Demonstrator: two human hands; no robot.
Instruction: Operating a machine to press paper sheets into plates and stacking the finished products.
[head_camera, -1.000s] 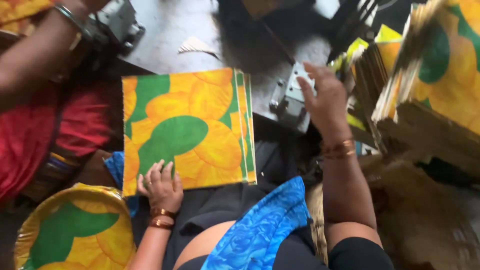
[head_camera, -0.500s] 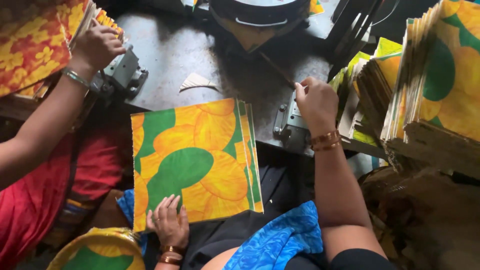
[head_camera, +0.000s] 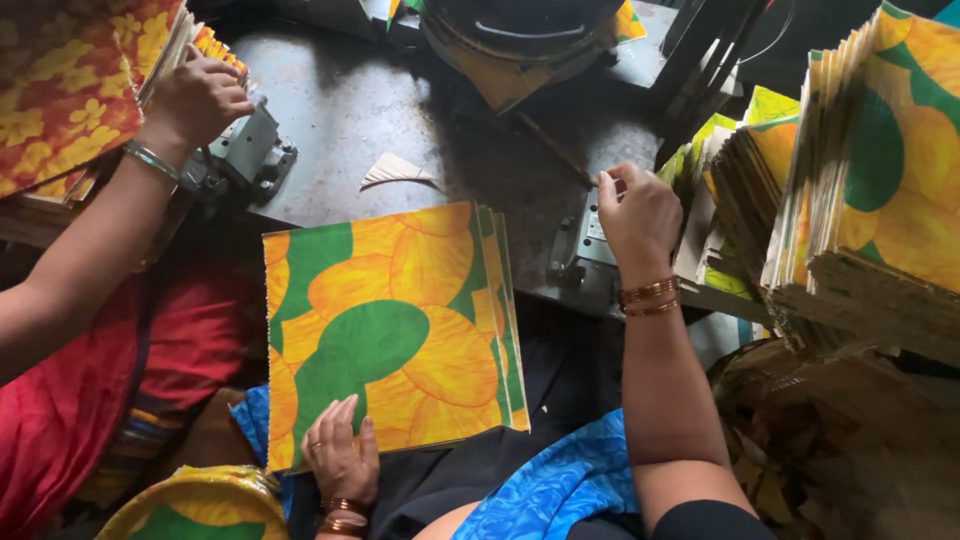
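A stack of square printed sheets (head_camera: 395, 335), yellow and green, is seen lying at the near edge of the dark metal table (head_camera: 400, 110). The left hand (head_camera: 340, 455) is laid flat, fingers spread, on the stack's near corner. The right hand (head_camera: 635, 215) is pinched, fingertips together, over a small metal fixture (head_camera: 585, 245) right of the stack. A co-worker's hand (head_camera: 195, 100) is rested on a second metal fixture (head_camera: 245, 150) left of and beyond the stack.

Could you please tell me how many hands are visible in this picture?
3. The left hand rests on the stack of printed sheets, the right hand is at the metal fixture, and a co-worker's hand is upper left.
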